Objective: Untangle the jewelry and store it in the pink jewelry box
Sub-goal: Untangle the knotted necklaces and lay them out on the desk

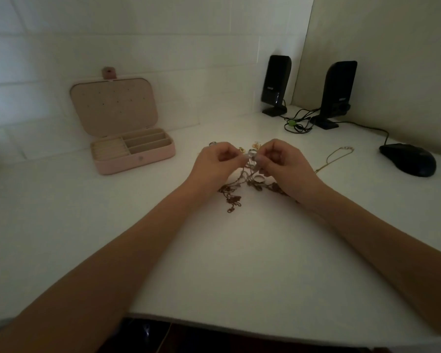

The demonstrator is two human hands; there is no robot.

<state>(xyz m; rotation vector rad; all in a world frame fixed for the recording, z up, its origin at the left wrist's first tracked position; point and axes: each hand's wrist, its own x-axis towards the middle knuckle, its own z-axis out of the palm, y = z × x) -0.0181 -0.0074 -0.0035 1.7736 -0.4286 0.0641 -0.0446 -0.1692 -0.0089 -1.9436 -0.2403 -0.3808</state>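
Both forearms are stretched over the white surface point(227, 263), the tangled jewelry point(250, 179), right of the open pink jewelry box point(135, 154), is pinched by left hand point(218, 161) and right hand point(283, 161), and knots could be tightened by hard pulling.

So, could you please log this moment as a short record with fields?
left hand: left hand pinches tangled dark chain jewelry
right hand: right hand pinches the same tangle
tangle: partly lifted, the rest lies on the white table
box: open pink jewelry box, left of the hands
loose piece: thin gold chain, right of the hands
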